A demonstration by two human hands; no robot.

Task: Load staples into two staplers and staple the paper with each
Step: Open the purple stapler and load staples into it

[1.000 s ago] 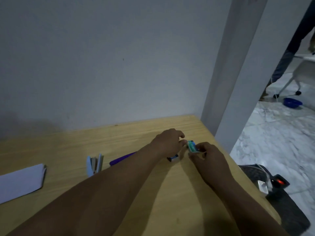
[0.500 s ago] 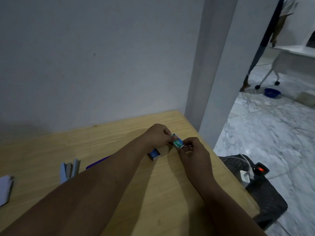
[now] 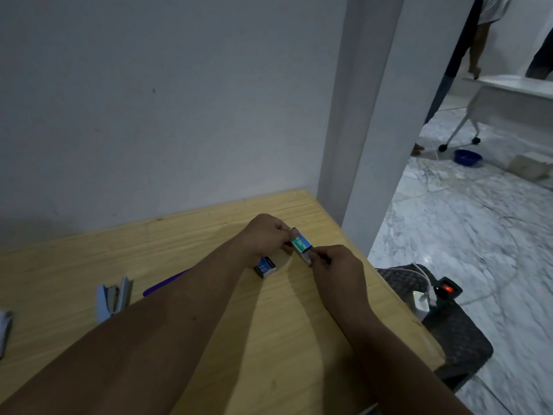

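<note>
The table (image 3: 209,348) fills the near view, pale wood running to a far right corner, and both forearms reach across it to that corner. The left hand (image 3: 263,236) pinches the far end of the green box (image 3: 300,243), fingers curled round it; the right hand (image 3: 338,266) nips the near end, thumb and fingers closed on what looks like the inner tray. The box is held just above the wood, tilted, between the two hands.

The step looks like opening the staple box. To do it well: hold the sleeve steady with the left, draw the tray straight out with the right, and keep it level so the strips do not spill. Low over the table is best, since the edge and the floor lie just to the right.

Under the left wrist, a blue box (image 3: 265,267) lies flat on the table, close enough to get knocked. Left of the arms, a purple stapler (image 3: 167,283) shows only as a strip, mostly hidden by the left forearm. Further left lies a grey stapler (image 3: 113,299), sprung open and untouched. At the left edge a corner of paper (image 3: 4,327) peeks in. Off the table on the right, a dark stool (image 3: 457,348) carries a white charger (image 3: 420,301). The light is dim.
</note>
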